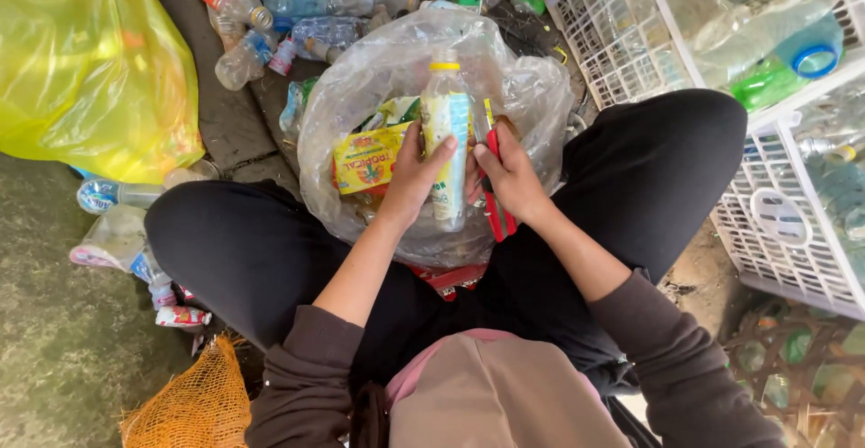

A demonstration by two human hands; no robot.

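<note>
My left hand (413,178) grips a clear plastic bottle (446,132) with a yellow neck ring and a pale yellow-green label, held upright over my lap. My right hand (510,174) holds a red-handled cutter (494,197) pressed against the bottle's label on its right side. Both hands are above a clear plastic bag (378,69) that holds torn labels, among them a yellow one (368,158). The bag rests between my knees, which are in black trousers.
A big yellow bag (86,69) bulges at the left. Loose empty bottles (270,15) lie on the ground ahead. White plastic baskets (631,33) with bottles stand at the right. An orange net sack (194,403) lies at the lower left.
</note>
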